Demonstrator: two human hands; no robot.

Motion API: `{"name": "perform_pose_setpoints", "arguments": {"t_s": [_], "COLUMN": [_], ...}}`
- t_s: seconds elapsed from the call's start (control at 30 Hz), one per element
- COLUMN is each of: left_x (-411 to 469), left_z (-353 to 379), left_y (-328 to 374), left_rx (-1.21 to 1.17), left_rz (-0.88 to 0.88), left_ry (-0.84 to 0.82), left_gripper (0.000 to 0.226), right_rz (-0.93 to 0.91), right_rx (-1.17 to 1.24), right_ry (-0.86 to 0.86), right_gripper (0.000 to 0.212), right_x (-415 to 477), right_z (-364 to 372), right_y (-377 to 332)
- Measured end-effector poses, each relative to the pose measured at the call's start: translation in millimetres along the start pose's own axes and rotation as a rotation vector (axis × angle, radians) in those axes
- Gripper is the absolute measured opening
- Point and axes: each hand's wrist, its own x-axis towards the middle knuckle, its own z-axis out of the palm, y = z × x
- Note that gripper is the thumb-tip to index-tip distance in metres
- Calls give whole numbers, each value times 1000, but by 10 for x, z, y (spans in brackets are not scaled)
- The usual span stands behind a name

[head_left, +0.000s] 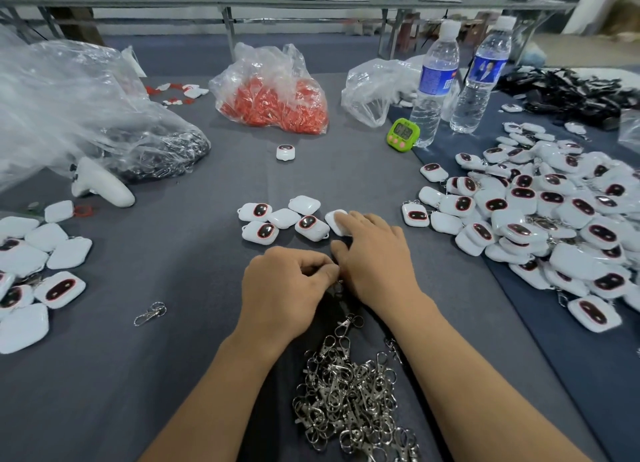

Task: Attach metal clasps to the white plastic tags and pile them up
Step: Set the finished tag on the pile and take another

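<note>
left hand [287,288] pinches a metal clasp [337,289] near centre; right hand [375,253] rests straight fingers on a white tag [335,219] just beyond. the tag may skid under loose pressure; the clasp may drop into the near clasp heap [349,399].

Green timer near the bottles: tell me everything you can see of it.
The green timer is a small rounded-square gadget of bright lime plastic. Its front carries a pale display with dark digits, too blurred to read, and small pink buttons beneath. It stands upright, leaning back slightly, on the grey cloth, just left of the nearer water bottle and seemingly against its base.
</note>
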Motion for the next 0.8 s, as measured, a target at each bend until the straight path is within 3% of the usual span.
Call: {"name": "perform_pose_setpoints", "arguments": {"t_s": [0.23,0.33,0.47,0.6,0.73,0.8], "left_x": [27,20,16,26,33,38], "left_z": [0,25,49,77,119,131], "left_y": [-89,-87,-47,-25,-28,-28], "left_rx": [-36,-79,-125,-188,-216,-232], "left_rz": [-13,-17,8,-23,-24,-18], "left_ry": [-9,-35,-13,21,69,76], "left_gripper": [18,21,34,30,25,25], "right_rz": [158,131,85,200,384,413], "right_rx": [96,11,4,402,923,1019], "right_ry": [68,43,-57,30,70,43], "right_gripper": [35,28,36,15,15,21], "right_x": [-454,-499,-478,-457,-393,-364], "right_z": [-264,-341,-370,-357,-312,-294], "right_y": [15,-17,-78,-37,40,60]}}
